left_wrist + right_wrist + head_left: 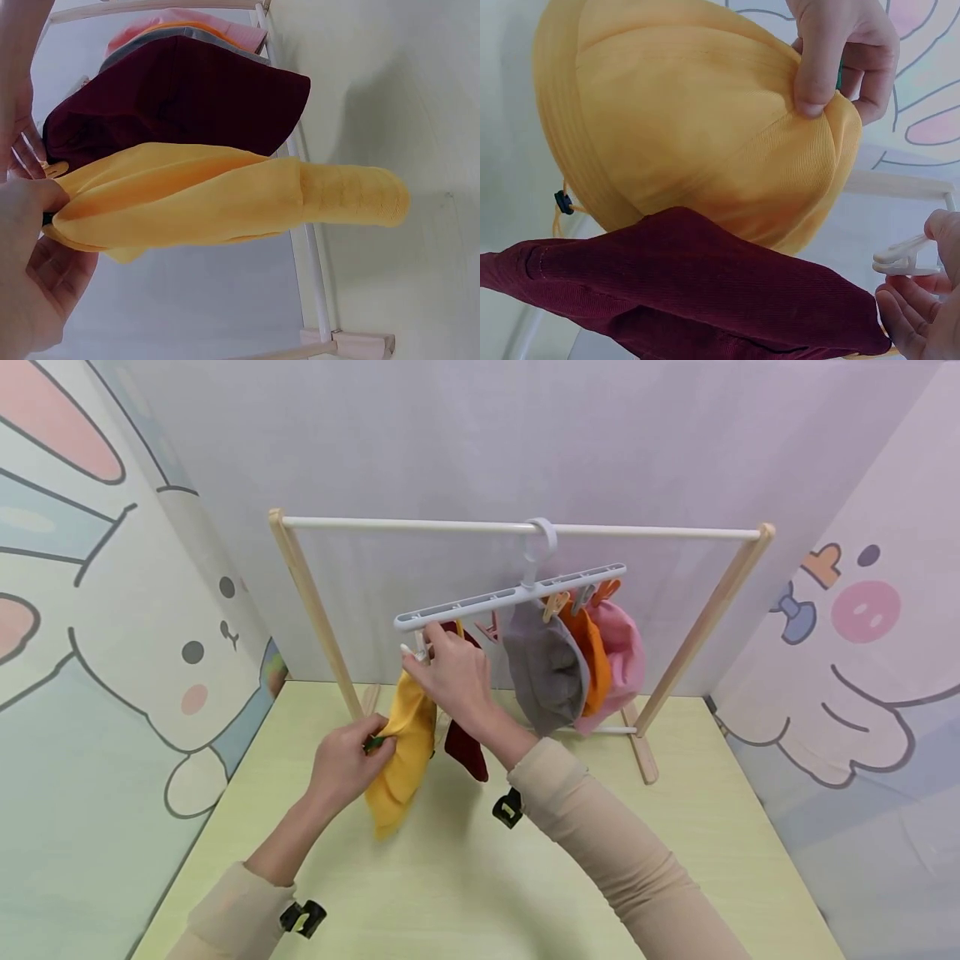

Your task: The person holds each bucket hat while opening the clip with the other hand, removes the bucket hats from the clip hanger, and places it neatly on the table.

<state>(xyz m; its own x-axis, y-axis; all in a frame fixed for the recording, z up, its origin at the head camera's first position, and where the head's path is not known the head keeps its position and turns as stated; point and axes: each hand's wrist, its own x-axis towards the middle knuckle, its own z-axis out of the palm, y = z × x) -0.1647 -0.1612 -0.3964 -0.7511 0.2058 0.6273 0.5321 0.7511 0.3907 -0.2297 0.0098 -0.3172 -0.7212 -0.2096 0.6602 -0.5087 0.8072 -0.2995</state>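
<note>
My left hand (348, 762) pinches a yellow bucket hat (408, 747) by its crown, with the brim hanging down; a bit of green shows at the fingers. Just below the left end of a white clip hanger (480, 604), my right hand (459, 677) grips a white clothespin (901, 255). In the right wrist view nothing sits between that clothespin's jaws, and the yellow hat is apart from it. Beside it hangs a maroon hat (187, 97), partly behind my right hand in the head view. A black cord stopper (564, 202) dangles at the yellow hat's brim.
The hanger hooks over a white rail (412, 525) on a wooden-sided stand. A pink clothespin (489, 628) holds nothing. To the right hang a grey hat (543, 668), an orange hat (597, 668) and a pink hat (626, 647). Printed walls (862, 635) flank the table.
</note>
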